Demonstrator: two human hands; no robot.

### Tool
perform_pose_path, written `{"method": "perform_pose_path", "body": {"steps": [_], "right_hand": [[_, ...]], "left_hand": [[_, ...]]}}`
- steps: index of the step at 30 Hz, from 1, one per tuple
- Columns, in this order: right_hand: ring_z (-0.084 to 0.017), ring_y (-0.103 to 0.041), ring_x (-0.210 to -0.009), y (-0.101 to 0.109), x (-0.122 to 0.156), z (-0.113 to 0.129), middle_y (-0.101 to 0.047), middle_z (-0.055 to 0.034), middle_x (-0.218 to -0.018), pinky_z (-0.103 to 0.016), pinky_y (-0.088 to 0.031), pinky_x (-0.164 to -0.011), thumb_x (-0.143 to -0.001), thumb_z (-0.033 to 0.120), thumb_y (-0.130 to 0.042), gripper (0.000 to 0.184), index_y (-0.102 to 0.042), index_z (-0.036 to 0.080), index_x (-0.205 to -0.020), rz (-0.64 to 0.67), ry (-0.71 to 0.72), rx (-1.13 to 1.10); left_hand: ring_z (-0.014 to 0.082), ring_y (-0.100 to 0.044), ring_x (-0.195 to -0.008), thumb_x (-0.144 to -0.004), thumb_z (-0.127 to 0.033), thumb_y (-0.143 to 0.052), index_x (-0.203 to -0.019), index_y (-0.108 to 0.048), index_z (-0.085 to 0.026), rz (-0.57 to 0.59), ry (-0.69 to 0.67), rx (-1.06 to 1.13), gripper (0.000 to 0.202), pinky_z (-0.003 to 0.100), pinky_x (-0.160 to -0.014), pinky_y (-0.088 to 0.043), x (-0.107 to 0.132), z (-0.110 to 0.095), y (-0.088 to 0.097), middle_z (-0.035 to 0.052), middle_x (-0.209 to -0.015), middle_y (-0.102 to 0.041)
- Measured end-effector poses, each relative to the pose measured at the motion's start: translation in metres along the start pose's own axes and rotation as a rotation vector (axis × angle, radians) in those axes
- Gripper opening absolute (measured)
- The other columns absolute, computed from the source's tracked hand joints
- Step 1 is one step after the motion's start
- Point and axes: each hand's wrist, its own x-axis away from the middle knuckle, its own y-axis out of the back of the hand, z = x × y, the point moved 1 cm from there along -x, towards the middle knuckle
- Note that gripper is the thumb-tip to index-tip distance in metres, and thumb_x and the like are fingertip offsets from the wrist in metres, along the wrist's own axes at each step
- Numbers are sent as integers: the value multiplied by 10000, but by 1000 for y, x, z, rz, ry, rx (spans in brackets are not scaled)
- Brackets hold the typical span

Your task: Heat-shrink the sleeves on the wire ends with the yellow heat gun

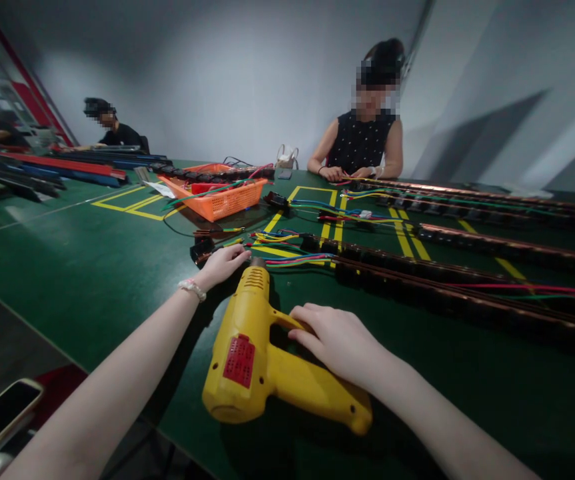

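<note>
Right hand point(334, 340): the grip is closed about the handle of a yellow heat gun point(280, 377), fingers curled round its front and thumb along the near side. The heat gun is at the near edge of the green counter point(117, 247), its metal nozzle point(257, 262) directed away from the wearer and its red vent panel point(240, 361) facing up; whether its body bears on the surface cannot be determined. Left hand point(222, 265), with a beaded bracelet point(192, 289) at the wrist: fingers bent and drawn close together, just beside the nozzle and near the ends of the coloured wires point(307, 259); whether this grip has hold of a wire cannot be told. A black connector point(202, 252) lies just beyond that hand. The wires run rightward into a long black-and-copper strip assembly point(447, 287), with similar lengths lying behind it across yellow tape lines point(402, 233). An orange plastic basket point(224, 202), loaded with parts and wiring, stands farther back. A co-worker point(364, 143) sits opposite, both hands at the far strips.
</note>
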Motion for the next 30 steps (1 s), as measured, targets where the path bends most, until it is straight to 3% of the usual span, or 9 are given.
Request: {"method": "perform_pose_path", "body": {"steps": [5, 14, 21, 25, 30], "right_hand": [[-227, -629, -778, 13, 2, -14, -668, -31, -857, -275, -347, -563, -897, 380, -471, 189, -597, 239, -885, 67, -10, 121], [-203, -597, -762, 33, 12, -50, -651, -30, -842, -270, -341, -562, -819, 468, -521, 246, -616, 241, -818, 295, -202, 66], [-174, -559, -662, 39, 18, -70, -572, -18, -680, -261, -342, -533, -710, 380, -611, 217, -545, 186, -636, 407, -284, 34], [-126, -502, -521, 42, 21, -76, -500, 22, -588, -239, -353, -465, -688, 310, -606, 171, -500, 185, -640, 526, -383, -97], [-165, -571, -617, 44, 23, -73, -576, -7, -650, -254, -359, -498, -691, 316, -636, 157, -574, 179, -646, 451, -324, 17]], "left_hand": [[137, -475, -613, -860, -556, -366, -700, -511, -194, -11, 5, 3, 422, 259, -580, -330, 0, -1, 2, -9, -648, -534], [139, -482, -617, -860, -549, -379, -699, -502, -195, 14, 16, -1, 409, 260, -579, -326, 0, 0, 3, -9, -653, -538], [135, -477, -621, -862, -539, -378, -677, -492, -191, 21, 3, 46, 410, 261, -597, -335, 0, 0, 3, -10, -650, -523], [135, -480, -624, -855, -544, -391, -688, -504, -189, 7, 0, 73, 408, 261, -602, -339, 0, 2, 2, -8, -651, -526], [137, -479, -613, -838, -571, -400, -671, -516, -189, 13, 13, 85, 433, 261, -590, -338, -1, 4, 1, -3, -643, -546]]}}
